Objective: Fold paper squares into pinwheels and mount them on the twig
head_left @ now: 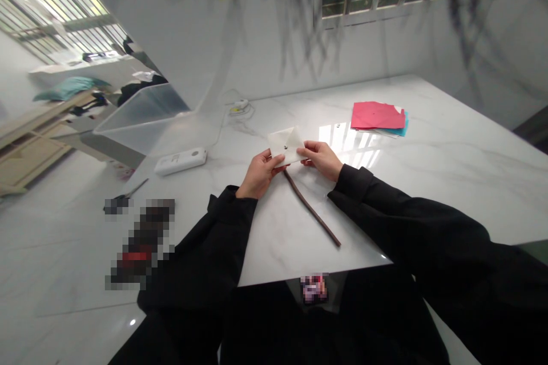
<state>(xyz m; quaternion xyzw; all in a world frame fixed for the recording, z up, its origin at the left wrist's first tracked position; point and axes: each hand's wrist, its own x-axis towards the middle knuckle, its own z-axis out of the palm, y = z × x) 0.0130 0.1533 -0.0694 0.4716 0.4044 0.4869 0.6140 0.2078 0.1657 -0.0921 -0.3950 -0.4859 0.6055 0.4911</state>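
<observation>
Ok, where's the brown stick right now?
In the head view, the brown stick lies on the table just right of centre, its far end near the left hand and cream envelope.

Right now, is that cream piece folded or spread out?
Folded, it appears: slanting crease lines cross the cream piece, which the left hand and right hand hold between them.

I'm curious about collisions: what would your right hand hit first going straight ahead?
The cream paper, which the right hand's fingers hold by its edge. Beyond it, the line seems to pass near the cable, though depth is unclear.
</observation>
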